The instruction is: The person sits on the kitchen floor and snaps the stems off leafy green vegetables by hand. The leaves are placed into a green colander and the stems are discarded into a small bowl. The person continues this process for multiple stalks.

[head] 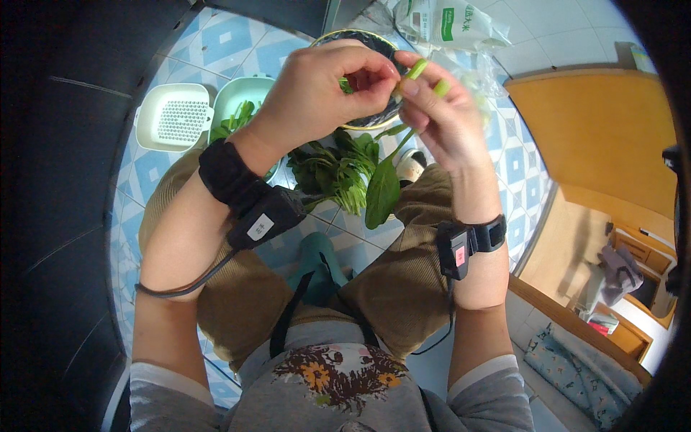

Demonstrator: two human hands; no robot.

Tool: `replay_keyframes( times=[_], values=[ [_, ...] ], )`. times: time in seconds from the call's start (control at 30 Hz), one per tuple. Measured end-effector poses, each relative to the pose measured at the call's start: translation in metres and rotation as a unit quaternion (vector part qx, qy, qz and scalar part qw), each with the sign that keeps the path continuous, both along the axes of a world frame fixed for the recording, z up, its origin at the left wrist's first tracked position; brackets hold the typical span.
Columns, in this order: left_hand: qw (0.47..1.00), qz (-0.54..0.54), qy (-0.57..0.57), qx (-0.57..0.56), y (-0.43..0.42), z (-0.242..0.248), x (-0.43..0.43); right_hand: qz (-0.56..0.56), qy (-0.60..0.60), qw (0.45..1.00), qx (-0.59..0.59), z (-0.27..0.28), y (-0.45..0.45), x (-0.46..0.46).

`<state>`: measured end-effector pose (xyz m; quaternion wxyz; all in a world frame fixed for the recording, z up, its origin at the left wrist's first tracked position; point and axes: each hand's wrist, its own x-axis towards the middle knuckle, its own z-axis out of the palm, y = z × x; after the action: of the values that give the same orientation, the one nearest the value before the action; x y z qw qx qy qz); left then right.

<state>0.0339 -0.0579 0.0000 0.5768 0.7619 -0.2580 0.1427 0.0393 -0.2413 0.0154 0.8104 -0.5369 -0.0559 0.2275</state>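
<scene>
Both hands meet above a round bin (371,127) with a gold-coloured rim and a dark liner. My right hand (444,102) grips leafy green stems, with one large leaf (383,193) hanging below it and pale cut ends poking up between the fingers. The thumb and index finger of my left hand (345,81) pinch close to those stem ends; whether something small is between them cannot be told. A bunch of leafy greens (345,170) lies under the hands on the tiled floor. More greens (237,120) rest in a mint-green basin (243,86), partly hidden by my left forearm.
A pale green drainer basket (178,116) stands left of the basin. Plastic bags (459,27) lie beyond the bin, by the wall. Dark panels line the left side; a wooden door (588,146) is at right. Black wrist devices with cables are strapped to both forearms.
</scene>
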Motion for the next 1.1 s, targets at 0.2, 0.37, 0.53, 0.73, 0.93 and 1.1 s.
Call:
replay_keyframes(
  times=[0.2, 0.37, 0.53, 0.73, 0.93, 1.1],
  values=[
    [0.996, 0.080, 0.026, -0.039, 0.001, -0.005, 0.008, 0.034, -0.005, 0.996, -0.080, 0.003, -0.002, -0.001],
    [0.973, 0.116, 0.141, -0.139, 0.006, -0.017, 0.029, 0.052, 0.018, 0.991, -0.121, 0.005, -0.004, -0.006],
    [0.983, 0.105, 0.117, -0.091, -0.006, -0.042, 0.041, 0.051, 0.025, 0.998, 0.011, 0.008, -0.011, -0.005],
    [0.988, 0.117, -0.007, 0.099, -0.016, -0.054, 0.034, 0.032, 0.009, 0.999, 0.025, 0.009, -0.018, -0.001],
    [0.986, 0.125, -0.096, 0.051, -0.020, -0.024, 0.022, 0.023, -0.008, 0.999, 0.031, 0.006, -0.023, 0.002],
    [0.984, 0.069, -0.157, 0.050, -0.015, -0.002, 0.002, 0.002, -0.004, 0.999, 0.045, 0.005, -0.025, 0.002]
  ],
)
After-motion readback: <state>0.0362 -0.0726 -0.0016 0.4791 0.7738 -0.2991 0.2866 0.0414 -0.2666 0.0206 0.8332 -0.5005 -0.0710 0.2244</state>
